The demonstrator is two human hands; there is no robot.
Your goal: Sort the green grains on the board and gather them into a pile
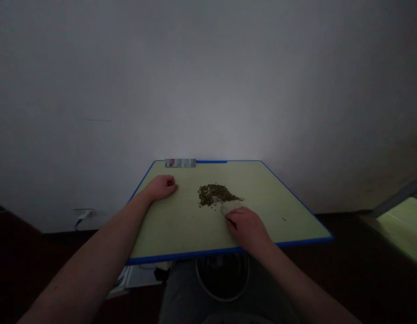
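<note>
My left hand (pixel 162 187) rests on the left side of the pale tabletop (pixel 174 225), its fingers curled into a loose fist with nothing showing in them. Right of it, near the middle, lies a loose pile of small brownish-green grains (pixel 215 194), with a few scattered along its edges. My right hand (pixel 248 228) is closed on a pale, flat piece (pixel 231 206) whose exact kind I cannot make out. That piece lies low over the table at the near right edge of the pile.
Blue edging (pixel 208 255) runs round the tabletop. A dark round bowl (pixel 223 279) sits below the front edge, over the lap. A small blurred-out item (pixel 180 163) lies at the back left. One thin dark scrap (pixel 284 218) is at the right. A wall (pixel 208 90) stands behind.
</note>
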